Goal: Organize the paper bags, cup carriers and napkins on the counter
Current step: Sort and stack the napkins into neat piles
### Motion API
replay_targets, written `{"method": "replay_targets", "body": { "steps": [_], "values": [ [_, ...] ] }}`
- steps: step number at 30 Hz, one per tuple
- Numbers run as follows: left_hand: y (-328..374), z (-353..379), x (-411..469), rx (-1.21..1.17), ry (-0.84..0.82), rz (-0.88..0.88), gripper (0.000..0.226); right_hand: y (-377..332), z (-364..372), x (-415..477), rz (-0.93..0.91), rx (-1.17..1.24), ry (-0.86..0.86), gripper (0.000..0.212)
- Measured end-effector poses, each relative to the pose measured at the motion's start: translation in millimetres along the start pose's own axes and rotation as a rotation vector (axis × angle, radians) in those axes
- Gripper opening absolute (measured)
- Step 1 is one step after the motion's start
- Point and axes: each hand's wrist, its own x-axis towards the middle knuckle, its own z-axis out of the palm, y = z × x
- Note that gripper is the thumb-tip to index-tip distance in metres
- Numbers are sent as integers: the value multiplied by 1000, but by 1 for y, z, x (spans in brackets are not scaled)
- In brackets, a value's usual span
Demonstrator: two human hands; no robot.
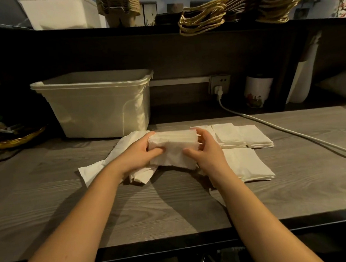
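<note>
The left hand point(137, 154) and right hand point(206, 152) are gripping a thick napkin stack point(173, 145) by its ends, fingers point(203, 135) curling round it, just above the table point(153, 205), between the loose napkins point(92, 173) and the squared piles point(250, 136). The lower sheets are sagging. With pressure only at the ends, they are probably risking slipping free and scattering, or knocking the neat piles askew.

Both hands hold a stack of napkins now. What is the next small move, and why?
Probably tap the napkin stack, held between the left hand and the right hand, on the counter to square it. Its lower sheets hang out unevenly, while the piles at the right already lie neat.
</note>
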Motion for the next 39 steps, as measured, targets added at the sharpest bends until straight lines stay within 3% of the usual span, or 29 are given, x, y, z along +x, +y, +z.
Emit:
{"method": "replay_targets", "body": {
  "steps": [4, 9, 13, 19, 22, 26, 29, 32, 35, 36, 39],
  "values": [
    [-2, -2, -3, 54, -83, -26, 30, 0, -1, -1, 4, -107, -63, 55],
    [6, -3, -8, 46, -55, 11, 61, -3, 3, -6, -7, -120, -176, 81],
    [7, -5, -9, 52, -133, -40, 53, -3, 3, -6, 0, -219, -263, 95],
    [10, -1, -10, 113, -106, -87, 41, 0, 3, -3, -30, -294, -176, 83],
    [13, -3, -8, 13, -49, -95, 35, -3, 0, -3, -78, -28, -85, 81],
    [20, 0, -9, -586, -54, -85, 33, -6, -4, -1, -8, 320, -38, 64],
    [22, 6, -12, -594, -99, -60, 33, -8, 1, -4, 118, 517, -151, 37],
    [25, 10, -15, -561, -170, -36, 32, -11, 0, -4, 207, 715, -93, 30],
    [24, 2, -10, -662, 42, 68, 19, -16, -13, 3, 310, 846, 9, 37],
    [21, -4, -7, -557, 198, 103, 11, -20, -16, 6, 324, 804, 11, 35],
    [7, -16, 0, 79, 630, 89, 6, -29, -37, 9, 335, 596, -32, 33]
  ]
}}
